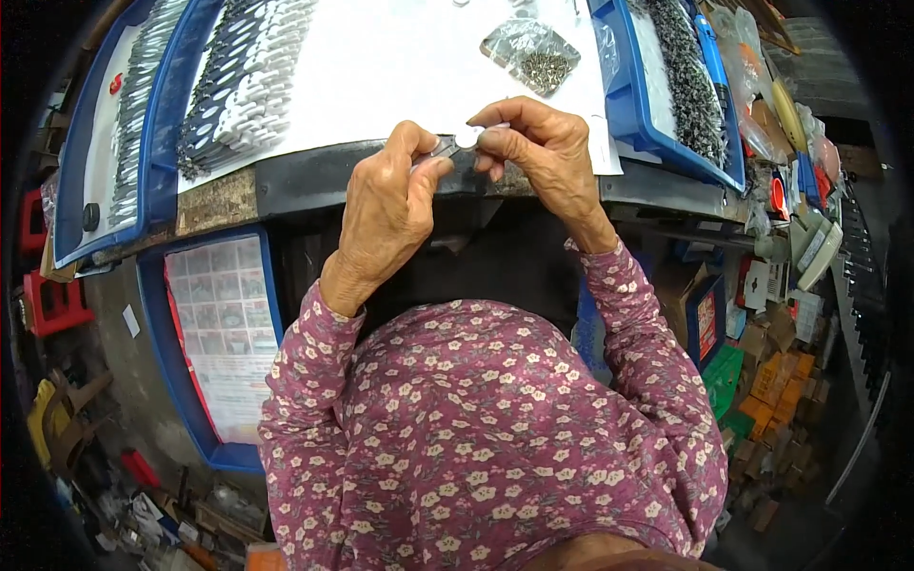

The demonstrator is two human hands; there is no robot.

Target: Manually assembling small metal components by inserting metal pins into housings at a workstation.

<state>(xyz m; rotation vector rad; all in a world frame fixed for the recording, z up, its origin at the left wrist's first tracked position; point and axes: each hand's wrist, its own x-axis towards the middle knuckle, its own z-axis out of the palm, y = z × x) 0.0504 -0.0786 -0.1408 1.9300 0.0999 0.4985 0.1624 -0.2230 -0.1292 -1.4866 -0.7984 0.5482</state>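
Observation:
My left hand (388, 195) pinches a small grey metallic piece (444, 147) between thumb and fingers, just over the front edge of the worktable. Against that piece is a small white rounded part (466, 139), gripped by the thumb and forefinger of my right hand (547, 152). The two pieces meet or overlap; whether they are joined I cannot tell. Beyond my right hand, a clear plastic bag (514, 43) of small metal pins or screws lies on the white sheet (381, 71). Rows of white and black parts (252, 86) are laid out left of my hands.
Blue trays stand on both sides: the left tray (162, 143) has rows of metallic parts, the right tray (638, 114) many small dark parts. A framed blue tray (200, 428) with a printed sheet leans below the table. Cluttered tools and bags (790, 143) fill the far right.

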